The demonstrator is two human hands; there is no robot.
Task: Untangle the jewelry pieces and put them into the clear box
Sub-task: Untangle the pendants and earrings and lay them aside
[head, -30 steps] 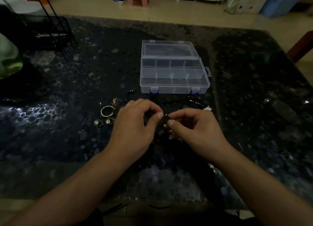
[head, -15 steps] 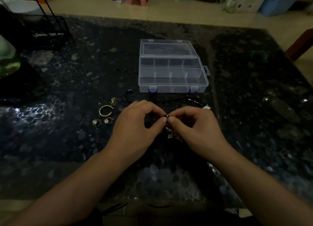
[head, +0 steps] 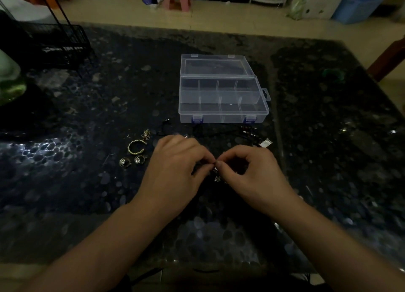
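The clear box (head: 222, 99) lies open, its compartments apparently empty, so sorting looks barely begun. In front of it, the left hand (head: 175, 171) and right hand (head: 252, 173) pinch a small tangled piece (head: 216, 173); rings (head: 135, 147) wait front-left.

On my feed both forearms come in bare from the bottom edge, no sleeves or cuffs reaching the wrists. The left hand (head: 175, 171) and right hand (head: 252, 175) carry no gloves, and I see no watch or bracelet at either wrist. The light is dim, so a thin ring on a finger might escape me.
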